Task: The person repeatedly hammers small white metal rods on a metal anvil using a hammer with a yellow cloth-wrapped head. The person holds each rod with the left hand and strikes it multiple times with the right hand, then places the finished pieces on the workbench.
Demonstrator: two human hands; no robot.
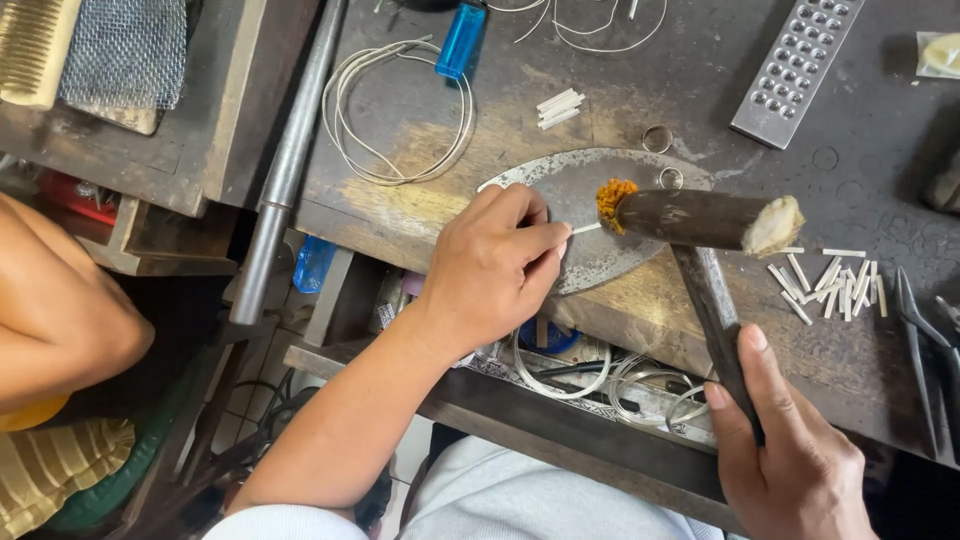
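My left hand [495,265] pinches a short pale wire strip [586,228] and holds it flat on a round steel plate [590,190] at the bench's front edge. My right hand [795,460] grips the dark handle of a mallet [710,222]. Its cylindrical horn head hovers just over the plate, with the frayed orange end right by the strip's tip.
Several cut pale strips [830,275] lie right of the mallet, with pliers [925,345] beyond them. A wire coil [400,110], a blue lighter [460,40], two small rings [657,139] and a dotted metal block [795,65] are on the bench [450,190]. Another person's arm [60,310] is at left.
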